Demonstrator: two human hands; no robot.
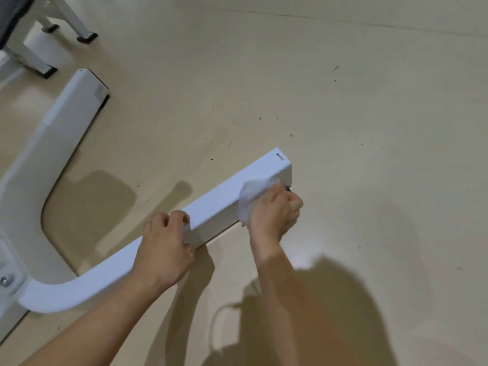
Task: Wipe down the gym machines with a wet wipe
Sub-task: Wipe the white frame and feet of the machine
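Two hands work the white bar [224, 198] of a machine's base. It lies low on the floor [356, 101] and runs from a curved corner near a bolt [6, 280] out to a squared end with a small slot [279, 156]. The right hand [274, 212] is bunched round the wipe [252, 195], fingers curled tight, pressing it on the bar's near upper edge just short of that end; the wipe drapes over the top face and down the near side. The left hand [165, 249] sits further back along the bar, fingers hooked over the top and thumb on the near side — a white scrap shows by its fingertips, but whether that is a second wipe or glare I cannot tell. The step in hand looks like the last stretch of this bar. To do it well, spread the wipe flatter rather than balled, so more wet cloth meets the metal. Carry the stroke right off the end, then fold it round the end face and the far side, which a bunched grip likely misses. The left hand need only steady the body — the bar should not shift. A second leg [76, 107] beyond looks like the next job.
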